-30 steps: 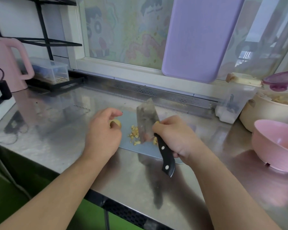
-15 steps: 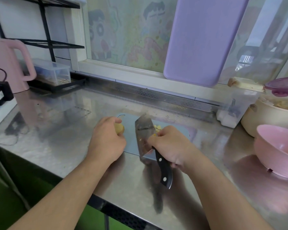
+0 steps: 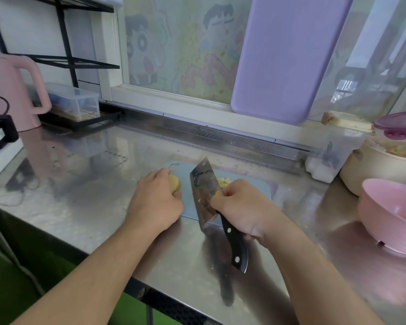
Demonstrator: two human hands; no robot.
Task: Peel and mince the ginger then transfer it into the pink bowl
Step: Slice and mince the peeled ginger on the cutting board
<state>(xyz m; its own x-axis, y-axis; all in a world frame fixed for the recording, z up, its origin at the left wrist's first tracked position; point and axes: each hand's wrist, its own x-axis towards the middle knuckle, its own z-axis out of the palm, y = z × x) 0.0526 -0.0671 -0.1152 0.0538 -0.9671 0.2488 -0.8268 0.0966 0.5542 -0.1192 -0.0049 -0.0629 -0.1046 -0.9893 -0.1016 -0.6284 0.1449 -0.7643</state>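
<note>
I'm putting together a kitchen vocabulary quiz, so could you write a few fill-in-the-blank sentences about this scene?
1. The right hand grips a cleaver by its ____ handle.
2. The left hand holds a piece of ____ on the blue cutting board.
3. The bowl at the right edge of the steel counter is ____ in colour.
4. Chopped bits lie on the board to the ____ of the blade.

Missing words: black; ginger; pink; right

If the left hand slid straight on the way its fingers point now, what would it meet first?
Apart from the ginger piece that the left hand already holds, probably the cleaver blade, standing just to its right over the blue cutting board. Depth is unclear; it might pass behind the blade.
</note>
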